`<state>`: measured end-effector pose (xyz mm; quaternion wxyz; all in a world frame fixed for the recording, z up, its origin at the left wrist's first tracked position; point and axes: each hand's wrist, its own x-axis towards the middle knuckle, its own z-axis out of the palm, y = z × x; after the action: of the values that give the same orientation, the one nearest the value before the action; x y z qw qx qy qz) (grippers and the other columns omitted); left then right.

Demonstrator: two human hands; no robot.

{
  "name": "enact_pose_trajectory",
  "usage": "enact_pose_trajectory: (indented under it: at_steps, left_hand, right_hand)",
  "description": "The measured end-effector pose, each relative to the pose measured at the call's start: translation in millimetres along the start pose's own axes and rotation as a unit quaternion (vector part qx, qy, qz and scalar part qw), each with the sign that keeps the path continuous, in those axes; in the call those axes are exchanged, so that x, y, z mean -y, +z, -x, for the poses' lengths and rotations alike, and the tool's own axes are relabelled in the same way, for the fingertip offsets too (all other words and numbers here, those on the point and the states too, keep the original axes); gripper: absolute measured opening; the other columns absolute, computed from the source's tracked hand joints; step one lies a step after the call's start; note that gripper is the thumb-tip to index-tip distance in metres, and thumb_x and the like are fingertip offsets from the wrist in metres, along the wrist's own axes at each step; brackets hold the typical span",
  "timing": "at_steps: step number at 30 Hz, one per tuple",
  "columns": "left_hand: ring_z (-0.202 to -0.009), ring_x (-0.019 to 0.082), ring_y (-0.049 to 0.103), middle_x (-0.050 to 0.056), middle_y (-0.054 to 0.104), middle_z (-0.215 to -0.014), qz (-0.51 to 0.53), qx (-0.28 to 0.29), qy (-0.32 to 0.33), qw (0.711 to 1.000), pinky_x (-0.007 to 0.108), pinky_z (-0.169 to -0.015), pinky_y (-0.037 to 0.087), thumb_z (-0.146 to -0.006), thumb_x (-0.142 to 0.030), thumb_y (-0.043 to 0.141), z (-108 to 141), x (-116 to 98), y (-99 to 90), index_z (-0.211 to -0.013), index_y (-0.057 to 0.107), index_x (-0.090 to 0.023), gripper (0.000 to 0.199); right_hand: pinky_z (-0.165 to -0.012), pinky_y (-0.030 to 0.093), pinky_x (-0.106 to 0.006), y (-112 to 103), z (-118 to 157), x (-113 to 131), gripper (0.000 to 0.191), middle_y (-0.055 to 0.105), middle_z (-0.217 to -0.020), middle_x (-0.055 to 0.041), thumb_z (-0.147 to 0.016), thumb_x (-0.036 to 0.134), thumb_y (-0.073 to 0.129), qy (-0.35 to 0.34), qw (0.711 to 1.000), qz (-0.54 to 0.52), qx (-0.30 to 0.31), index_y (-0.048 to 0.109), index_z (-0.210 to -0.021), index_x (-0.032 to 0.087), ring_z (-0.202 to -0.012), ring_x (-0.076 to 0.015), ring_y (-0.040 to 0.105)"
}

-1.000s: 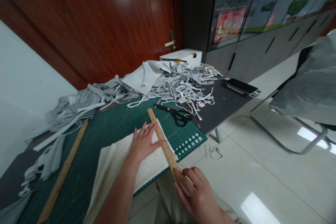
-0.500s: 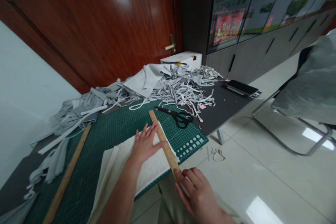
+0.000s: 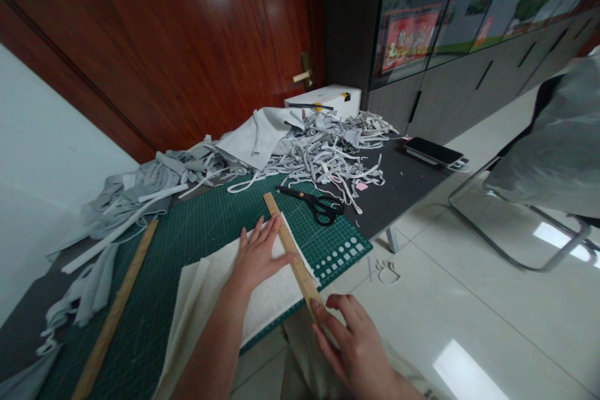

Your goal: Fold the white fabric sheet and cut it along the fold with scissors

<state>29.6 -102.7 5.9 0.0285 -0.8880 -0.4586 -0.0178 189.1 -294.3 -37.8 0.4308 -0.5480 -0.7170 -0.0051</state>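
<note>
A folded piece of cream cloth [image 3: 269, 312] lies at the front of a green cutting mat [image 3: 220, 219]. Along the cloth's right side runs a wooden ruler [image 3: 294, 256], its near end reaching past the mat's edge. My left hand [image 3: 257, 259] rests flat on the cloth, fingers spread, with fingertips and thumb touching the ruler. At the near end, my right hand [image 3: 354, 340] pinches the ruler between thumb and fingers. Black scissors [image 3: 312, 201] lie on the mat beyond the ruler, their handles to the right.
Grey fabric strips [image 3: 323, 150] heap along the back of the table. A second wooden ruler [image 3: 115, 312] lies at left. A phone [image 3: 432, 151] sits on the right end, and a white box [image 3: 328, 100] stands behind. A chair [image 3: 529, 200] holds a plastic-wrapped bundle.
The view has shifted slightly. My right hand's fingers have spread a little above the ruler's near end, while my left hand and the ruler keep their places on the cloth.
</note>
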Motion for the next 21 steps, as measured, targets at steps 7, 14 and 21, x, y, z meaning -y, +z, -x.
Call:
enact_pose_trajectory:
  at_steps: [7,14,21]
  left_hand:
    - [-0.139,0.033,0.024,0.008,0.034,-0.149,0.008,-0.034,0.026,0.999,0.060,-0.111,0.014,-0.084,-0.056,0.052,2.6,-1.5,-1.5,-0.145,0.030,-0.024,0.072]
    - [-0.139,0.031,0.024,0.007,0.030,-0.151,0.019,-0.021,0.021,0.999,0.057,-0.110,0.018,-0.085,-0.056,0.051,1.8,1.5,3.5,-0.147,0.026,-0.025,0.073]
    - [-0.139,0.031,0.024,0.006,0.030,-0.152,0.020,-0.007,0.004,1.000,0.056,-0.110,0.018,-0.085,-0.059,0.049,2.7,-2.1,-1.8,-0.146,0.028,-0.026,0.073]
  right_hand:
    - [-0.069,0.057,-0.028,9.6,5.4,0.1,0.034,0.063,-0.095,-0.0123,-0.090,0.015,0.048,-0.005,1.000,-0.018,-0.024,0.054,-0.123,0.012,-0.083,-0.0195,0.063]
    - [-0.069,0.058,-0.031,9.7,5.5,0.9,0.034,0.063,-0.096,-0.0134,-0.090,0.015,0.047,-0.006,1.000,-0.001,-0.015,0.053,-0.123,0.011,-0.083,-0.0210,0.063]
    - [-0.068,0.059,-0.030,6.7,3.0,-0.3,0.032,0.062,-0.095,-0.0137,-0.090,0.017,0.047,-0.013,1.000,0.001,-0.018,0.055,-0.121,0.010,-0.082,-0.0209,0.064]
